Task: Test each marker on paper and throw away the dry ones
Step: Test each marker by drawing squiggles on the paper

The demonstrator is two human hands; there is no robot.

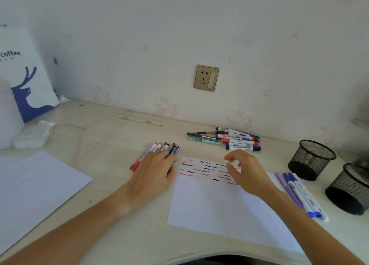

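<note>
Left hand (154,169) lies flat, fingers straight, on a row of markers (159,148) whose long axes run toward the wall; right hand (244,170) hovers loosely curled, holding nothing, above the scribbled paper (215,208)

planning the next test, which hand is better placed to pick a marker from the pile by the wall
Right, probably. The right hand hovers open over the test paper, just in front of the marker pile. The left hand rests on a separate row of markers.

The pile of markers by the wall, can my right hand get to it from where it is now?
Probably yes. The right hand hovers over the test paper, fingers loosely curled and holding nothing, and the pile of markers lies just beyond its fingertips with nothing between them.
</note>
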